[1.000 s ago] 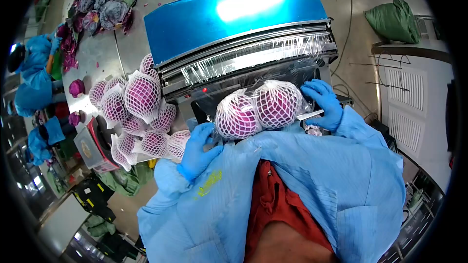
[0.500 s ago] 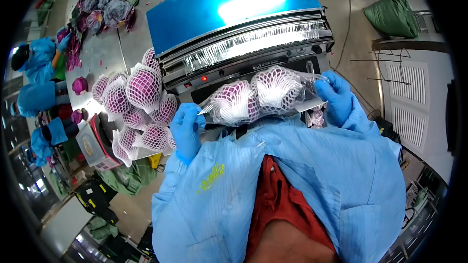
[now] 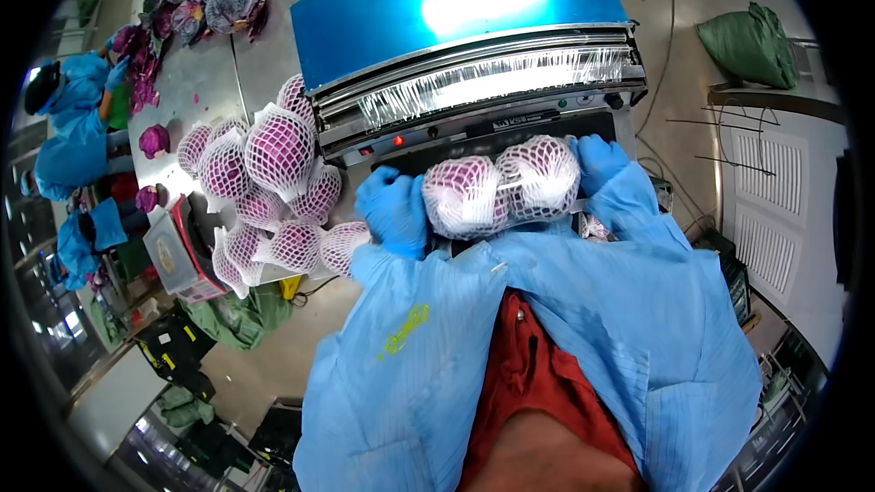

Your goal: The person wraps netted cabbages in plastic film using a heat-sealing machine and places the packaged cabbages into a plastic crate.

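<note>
Two red cabbages in white foam nets lie side by side in front of me, with clear plastic film stretched over them. My left hand, in a blue glove, is at their left end with its fingers curled in on the film. At the right end, my gloved right hand is closed on the film, its fingertips partly hidden behind the cabbages. Just beyond stands a film wrapping machine, with a red light lit and a blue top.
Several netted cabbages are piled to the left on the metal table. Loose cabbages lie farther back. Co-workers in blue stand at the far left. A green sack rests on the right.
Both hands have moved inward, close against the cabbages. The film ends that stretched out at both sides no longer show. The cabbages sit slightly farther right in view.
</note>
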A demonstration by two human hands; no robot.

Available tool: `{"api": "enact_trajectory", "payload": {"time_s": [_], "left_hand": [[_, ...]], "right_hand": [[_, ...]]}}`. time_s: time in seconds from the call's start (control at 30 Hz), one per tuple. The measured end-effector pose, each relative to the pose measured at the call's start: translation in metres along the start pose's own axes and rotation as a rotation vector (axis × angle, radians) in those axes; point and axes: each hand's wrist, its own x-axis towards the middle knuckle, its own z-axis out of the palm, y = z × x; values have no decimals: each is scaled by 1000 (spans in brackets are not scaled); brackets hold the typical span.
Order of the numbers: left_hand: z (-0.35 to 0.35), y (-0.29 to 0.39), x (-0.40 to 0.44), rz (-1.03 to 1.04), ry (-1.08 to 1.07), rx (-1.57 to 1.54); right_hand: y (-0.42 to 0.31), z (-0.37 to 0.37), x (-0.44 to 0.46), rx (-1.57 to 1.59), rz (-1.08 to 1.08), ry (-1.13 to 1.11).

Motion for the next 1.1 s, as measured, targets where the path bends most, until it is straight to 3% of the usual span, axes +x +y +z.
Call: {"api": "enact_trajectory", "payload": {"time_s": [0.03,0.13,0.23,0.33,0.37,0.43,0.5,0.53,0.57,0.6,0.67,0.7,0.77,0.8,0.9,0.97,1.0,1.03,1.1], "left_hand": [[8,7,6,37,-4,63],[40,10,8,-107,164,-4],[38,9,7,-160,85,-130],[18,4,11,74,-30,-202],[19,-5,11,74,-100,-562],[3,6,11,-140,-238,-1132],[-12,7,13,-664,-560,-1774],[-11,10,13,-756,-645,-2019],[-10,14,12,-849,-735,-2262],[-19,18,15,-993,-696,-2068],[-22,24,30,-899,-677,-2064],[-26,28,34,-865,-669,-2059],[-36,34,60,-706,-611,-2002],[-40,33,74,-695,-609,-1979],[-47,35,134,-616,-538,-1896],[-39,34,177,-592,-439,-1882],[-34,32,198,-525,-432,-1822],[-26,28,218,-461,-423,-1761],[11,3,247,-495,-423,-1776]], "right_hand": [[-2,3,12,-21,-37,-52],[-8,6,23,34,-125,18],[-8,5,25,187,-210,143],[-12,4,21,492,-345,312],[-14,3,20,646,-389,356],[-27,-3,15,1079,-438,309],[-38,-15,15,1753,-221,-85],[-40,-24,19,1945,-214,-359],[-45,-26,18,2096,-234,-471],[-52,-33,16,2229,-152,-493],[-66,-50,24,2391,57,-547],[-62,-65,30,2327,292,-690],[-49,-93,40,1832,-172,-484],[-47,-109,53,1903,-43,-617],[-40,-124,96,2181,-92,-659],[-45,-161,115,2172,86,-626],[-44,-170,129,2087,138,-508],[-36,-163,154,2024,91,-415],[-40,-182,173,2049,294,-411]]}}
